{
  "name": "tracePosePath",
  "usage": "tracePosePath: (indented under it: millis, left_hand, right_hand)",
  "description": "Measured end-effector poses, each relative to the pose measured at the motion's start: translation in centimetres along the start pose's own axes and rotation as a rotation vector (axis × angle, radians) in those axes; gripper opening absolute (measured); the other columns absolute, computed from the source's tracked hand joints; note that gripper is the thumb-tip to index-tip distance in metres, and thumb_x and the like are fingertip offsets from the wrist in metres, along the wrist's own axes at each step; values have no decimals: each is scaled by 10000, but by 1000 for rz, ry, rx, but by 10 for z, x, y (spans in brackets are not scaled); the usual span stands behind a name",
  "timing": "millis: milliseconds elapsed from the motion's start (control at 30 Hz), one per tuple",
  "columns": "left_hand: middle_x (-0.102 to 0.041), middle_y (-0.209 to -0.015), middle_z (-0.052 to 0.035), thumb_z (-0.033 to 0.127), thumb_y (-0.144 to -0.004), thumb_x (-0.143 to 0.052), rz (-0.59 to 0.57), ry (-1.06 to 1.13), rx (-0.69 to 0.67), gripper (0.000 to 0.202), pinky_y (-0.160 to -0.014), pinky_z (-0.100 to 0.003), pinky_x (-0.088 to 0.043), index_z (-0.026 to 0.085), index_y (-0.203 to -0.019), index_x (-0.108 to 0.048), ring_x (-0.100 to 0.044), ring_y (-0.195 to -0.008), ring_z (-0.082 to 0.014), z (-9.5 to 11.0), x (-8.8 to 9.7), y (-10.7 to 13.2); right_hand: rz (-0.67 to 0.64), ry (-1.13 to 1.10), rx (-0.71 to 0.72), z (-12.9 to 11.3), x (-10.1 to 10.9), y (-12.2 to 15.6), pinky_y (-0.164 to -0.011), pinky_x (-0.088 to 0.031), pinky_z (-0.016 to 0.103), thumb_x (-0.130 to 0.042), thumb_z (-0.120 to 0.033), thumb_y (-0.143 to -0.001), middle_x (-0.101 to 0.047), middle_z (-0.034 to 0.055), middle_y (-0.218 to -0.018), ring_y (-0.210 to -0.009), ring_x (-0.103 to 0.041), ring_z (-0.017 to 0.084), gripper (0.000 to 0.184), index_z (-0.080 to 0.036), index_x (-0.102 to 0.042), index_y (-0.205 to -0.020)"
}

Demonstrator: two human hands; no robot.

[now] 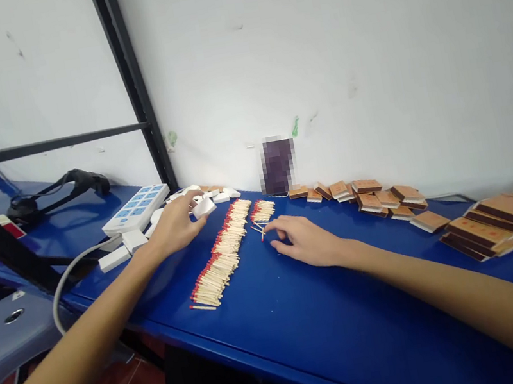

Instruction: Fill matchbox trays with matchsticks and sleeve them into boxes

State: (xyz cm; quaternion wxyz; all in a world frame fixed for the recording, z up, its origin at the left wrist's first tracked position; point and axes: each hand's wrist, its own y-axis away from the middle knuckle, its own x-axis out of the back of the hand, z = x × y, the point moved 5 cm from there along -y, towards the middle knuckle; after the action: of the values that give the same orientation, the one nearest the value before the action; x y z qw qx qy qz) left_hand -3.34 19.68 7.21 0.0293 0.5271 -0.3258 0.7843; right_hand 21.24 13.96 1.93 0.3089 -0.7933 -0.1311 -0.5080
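My left hand (176,223) grips a small white matchbox tray (204,207) between thumb and fingers, just above the blue table. A long row of red-tipped matches (224,249) lies side by side to the right of it. Beyond is a shorter row of matches (263,210), with a few loose matches (258,227) at its near end. Over these loose matches my right hand (310,240) rests low, its fingertips beside them and thumb apart from the index finger; it appears to hold nothing.
White trays (116,258) lie around a power strip (136,209) with a grey cable at left. Brown matchbox sleeves (370,201) line the wall, with a larger stack (504,221) at right. A purple pixelated object (278,166) leans against the wall. A black rack post (134,81) rises behind.
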Motion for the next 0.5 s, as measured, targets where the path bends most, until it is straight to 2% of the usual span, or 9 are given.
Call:
tracePosePath:
  millis: [67, 133, 233, 300, 367, 500]
  left_hand:
    - [-659, -1045, -71, 301, -816, -624, 89, 240, 49, 582, -862, -384, -520, 182, -1364, -470, -640, -913, -220, 24, 15, 22]
    - [-631, -1083, -45, 256, -836, -602, 53, 468, 9, 619, -835, -334, -531, 236, -1420, -399, -631, -863, -169, 62, 17, 53]
    - [-599, -1100, -20, 181, -809, -623, -122, 555, -77, 656, -844, -303, -533, 304, -1417, -409, -613, -876, -152, 120, 1, 100]
    - [-583, -1114, -21, 147, -818, -604, -278, 555, -131, 649, -816, -281, -540, 323, -1416, -423, -602, -871, -142, 145, -15, 122]
    - [-591, -1136, -34, 152, -849, -584, -322, 491, -152, 585, -826, -303, -540, 306, -1398, -454, -591, -913, -164, 154, -27, 131]
    - [-644, -1103, -41, 220, -891, -605, -290, 346, -182, 502, -966, -424, -488, 279, -1376, -490, -553, -1031, -234, 148, -33, 129]
  right_hand:
    - [-13, -13, -23, 2, -8, -18, -661, -406, 282, -571, -205, -889, -609, 21, -790, -700, -544, 152, 195, -169, -652, -1063]
    - [2, -16, -41, 4, -12, -24, -648, -375, 277, -574, -180, -881, -587, 5, -739, -669, -518, 144, 149, -164, -657, -1004]
    - [21, -43, -40, 7, -12, -20, -621, -341, 269, -588, -165, -870, -551, -17, -680, -631, -482, 134, 88, -167, -654, -929]
    - [10, -74, -41, 7, -11, -15, -614, -337, 265, -586, -156, -874, -530, -32, -656, -610, -466, 126, 82, -172, -649, -924]
    - [7, -98, -50, 7, -10, -11, -617, -343, 262, -579, -144, -881, -516, -40, -654, -605, -461, 120, 93, -176, -650, -932]
    - [59, -142, -85, 7, -9, -8, -616, -357, 256, -576, -120, -876, -491, -42, -659, -617, -467, 119, 97, -178, -653, -890]
